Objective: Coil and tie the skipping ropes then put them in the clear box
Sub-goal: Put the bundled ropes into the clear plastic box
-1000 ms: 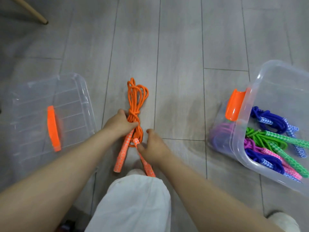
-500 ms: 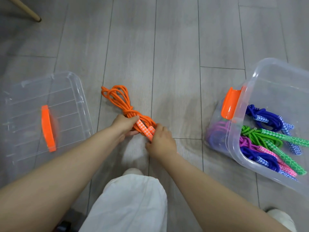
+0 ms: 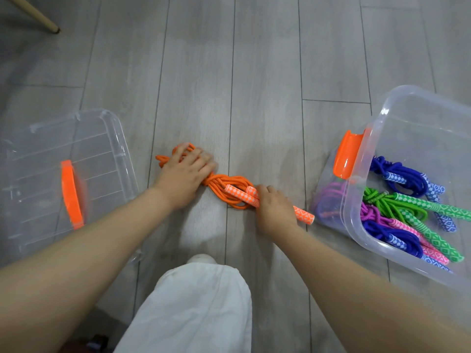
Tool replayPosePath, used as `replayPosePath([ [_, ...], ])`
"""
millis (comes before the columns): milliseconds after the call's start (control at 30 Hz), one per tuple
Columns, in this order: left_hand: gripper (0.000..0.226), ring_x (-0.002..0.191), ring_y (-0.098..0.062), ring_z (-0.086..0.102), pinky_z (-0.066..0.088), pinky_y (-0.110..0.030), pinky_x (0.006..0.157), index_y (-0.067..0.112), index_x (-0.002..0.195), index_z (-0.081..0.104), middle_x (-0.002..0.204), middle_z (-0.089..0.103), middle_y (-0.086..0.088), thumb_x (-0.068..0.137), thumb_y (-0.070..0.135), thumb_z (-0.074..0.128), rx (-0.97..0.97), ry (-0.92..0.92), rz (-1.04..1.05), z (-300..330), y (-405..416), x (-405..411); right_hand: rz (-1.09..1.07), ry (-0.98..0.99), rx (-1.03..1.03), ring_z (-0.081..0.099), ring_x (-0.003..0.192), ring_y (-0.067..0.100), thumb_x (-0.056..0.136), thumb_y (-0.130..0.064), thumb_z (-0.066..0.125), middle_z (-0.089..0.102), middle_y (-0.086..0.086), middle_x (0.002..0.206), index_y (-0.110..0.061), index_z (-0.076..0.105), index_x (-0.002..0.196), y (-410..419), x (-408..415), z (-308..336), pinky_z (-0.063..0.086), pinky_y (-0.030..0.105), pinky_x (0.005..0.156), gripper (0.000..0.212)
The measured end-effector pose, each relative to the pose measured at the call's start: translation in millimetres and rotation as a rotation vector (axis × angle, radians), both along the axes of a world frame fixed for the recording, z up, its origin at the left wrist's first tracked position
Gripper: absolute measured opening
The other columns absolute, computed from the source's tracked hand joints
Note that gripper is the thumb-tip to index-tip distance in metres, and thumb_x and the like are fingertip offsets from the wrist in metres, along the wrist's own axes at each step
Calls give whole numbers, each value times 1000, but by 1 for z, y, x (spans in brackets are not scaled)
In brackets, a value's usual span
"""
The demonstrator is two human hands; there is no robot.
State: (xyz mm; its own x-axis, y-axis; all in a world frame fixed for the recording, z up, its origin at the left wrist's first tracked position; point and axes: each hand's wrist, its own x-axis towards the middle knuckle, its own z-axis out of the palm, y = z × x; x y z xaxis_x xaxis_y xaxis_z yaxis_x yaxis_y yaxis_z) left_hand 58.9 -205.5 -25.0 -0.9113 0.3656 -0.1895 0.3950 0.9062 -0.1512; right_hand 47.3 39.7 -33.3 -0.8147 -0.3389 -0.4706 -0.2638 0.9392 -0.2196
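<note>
The orange skipping rope (image 3: 224, 187) lies coiled and knotted on the grey floor (image 3: 267, 72) between my hands, just left of the clear box (image 3: 382, 118), which already holds blue, green and pink ropes. My left hand (image 3: 182, 174) is laid over the looped end, fingers curling into the strands; my right hand (image 3: 274, 207) is closed round both patterned handles (image 3: 240, 194). I judge that I should keep the loops bunched with the knot snug, lift both ends together and carry the bundle over the box's rim, so nothing unwinds.
</note>
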Motion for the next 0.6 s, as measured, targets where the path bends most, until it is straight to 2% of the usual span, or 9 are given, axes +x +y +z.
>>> replayPosePath([
  [67,48,124,-31,53,27,-52,110,16,122,60,121,63,-6,81,26,37,-123,-74,-53,-1,5,-4,-5,-7,3,54,112,33,94,-12,48,54,8,125,-16,45,132,1,1,0,39,40,90,39],
  [133,35,118,-30,58,32,-50,108,16,110,64,110,67,-6,80,21,47,-183,-81,-63,-2,11,-7,-8,-22,6,54,112,32,93,-13,48,54,7,125,-17,43,133,2,2,1,39,40,89,40],
  [267,15,93,-29,63,38,-49,103,16,91,63,89,66,-7,76,15,62,-135,-11,-79,-4,15,-5,-48,-42,-12,54,112,32,93,-16,50,54,7,124,-17,43,132,8,6,1,41,40,87,40],
  [400,34,89,-31,62,32,-46,96,19,95,65,89,63,-5,64,24,79,55,-9,90,15,12,0,-132,-90,-194,56,110,37,90,-19,56,58,13,120,-12,50,124,7,7,13,44,42,86,35],
  [533,38,95,-31,60,31,-45,98,23,104,64,95,62,-3,67,30,61,222,100,252,63,7,2,-221,-171,-434,60,106,32,88,-19,60,66,11,114,-13,55,120,6,0,53,41,32,74,33],
  [600,37,100,-31,57,30,-47,102,25,106,64,98,62,-2,69,28,61,237,153,275,86,5,2,-207,-215,-495,61,105,29,87,-17,64,67,10,114,-13,56,120,7,-4,79,38,28,71,35],
])
